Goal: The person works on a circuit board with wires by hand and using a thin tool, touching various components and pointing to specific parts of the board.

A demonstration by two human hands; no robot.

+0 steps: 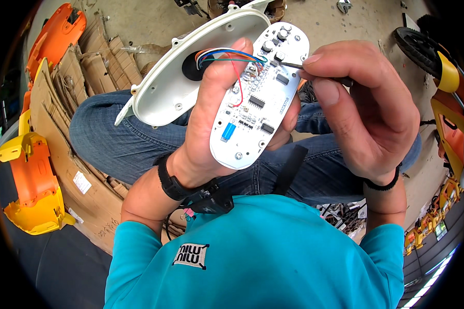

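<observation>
A white, flat, oblong circuit board with rounded ends point(267, 97) is held up above the lap, between the person's two hands and nearer the left. The left hand point(206, 108) clasps it from its left side, thumb lying along that edge and fingers curled behind, a fingertip showing past the right edge. The right hand point(366, 103) pinches a thin, dark, rod-like tool point(294, 65) between thumb and forefinger, its tip reaching over the board's upper right part; whether it touches cannot be told. The left long edge is crowded by the thumb and by thin multicoloured wires point(227, 50), while along the lower right edge a gap separates board and right palm, with blue denim jeans point(129, 134) below. Past the upper end, grey concrete floor point(319, 26) shows; the white oval plastic shell point(162, 87) lies behind the upper left. The component face is toward the viewer, and the long axis slants from lower left, with a blue rectangular component point(229, 131), to upper right, with silver cylindrical capacitors point(282, 34).
</observation>
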